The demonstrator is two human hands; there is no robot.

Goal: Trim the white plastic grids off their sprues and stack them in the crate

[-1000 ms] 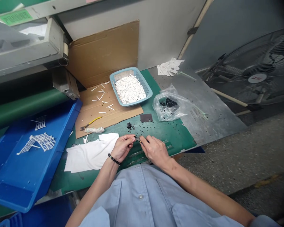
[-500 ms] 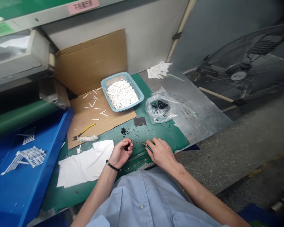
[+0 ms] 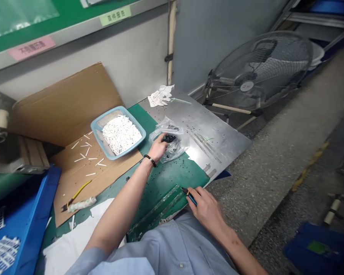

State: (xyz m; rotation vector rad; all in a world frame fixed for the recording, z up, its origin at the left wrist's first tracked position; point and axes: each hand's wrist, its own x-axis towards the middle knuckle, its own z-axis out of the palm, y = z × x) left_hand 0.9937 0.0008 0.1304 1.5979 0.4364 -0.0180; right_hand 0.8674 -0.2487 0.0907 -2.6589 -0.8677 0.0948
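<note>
My left hand (image 3: 158, 148) reaches to the mouth of a clear plastic bag (image 3: 176, 152) that holds small black pieces (image 3: 169, 138). Its fingertips are at the black pieces and partly hidden, so whether they grip any does not show. Near the table's front edge, my right hand (image 3: 208, 208) is closed around blue-handled nippers (image 3: 192, 198), their dark jaws pointing up and left. Tiny black bits lie scattered over the green mat (image 3: 163, 181).
A light-blue basket (image 3: 115, 156) of white sticks stands on cardboard (image 3: 109, 168) with several loose sticks. Yellow-handled pliers (image 3: 79, 191) and a white cloth (image 3: 71, 244) lie left. A blue tray (image 3: 43, 214), white gloves (image 3: 161, 95) and a large fan (image 3: 246, 86) surround the area.
My left hand has moved from the front of the mat, where it held black pieces, forward to the bag. The right hand keeps the nippers. The view has turned right.
</note>
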